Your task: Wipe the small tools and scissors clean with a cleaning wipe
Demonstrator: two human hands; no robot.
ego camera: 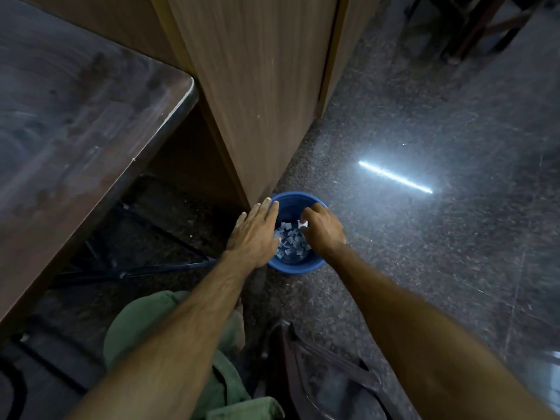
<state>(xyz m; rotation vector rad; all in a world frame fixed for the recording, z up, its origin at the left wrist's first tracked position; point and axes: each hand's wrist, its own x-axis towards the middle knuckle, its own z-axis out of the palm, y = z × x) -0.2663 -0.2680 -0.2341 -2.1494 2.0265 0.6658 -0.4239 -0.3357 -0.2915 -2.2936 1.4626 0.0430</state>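
A blue plastic bin [298,266] stands on the floor by a wooden cabinet corner, with several small pale packets or wipe pieces [290,244] lying inside it. My left hand [254,234] stretches flat over the bin's left rim, fingers straight, holding nothing. Over the bin's right side, my right hand [322,230] has its fingers curled and pinches a small white crumpled piece [303,224]. No tools or scissors are in view.
A dark wooden table [78,122] fills the left. The wooden cabinet [257,86] rises behind the bin. The speckled stone floor [424,237] reflects a tube light. A dark bag [327,380] lies near my green-trousered knee [142,325].
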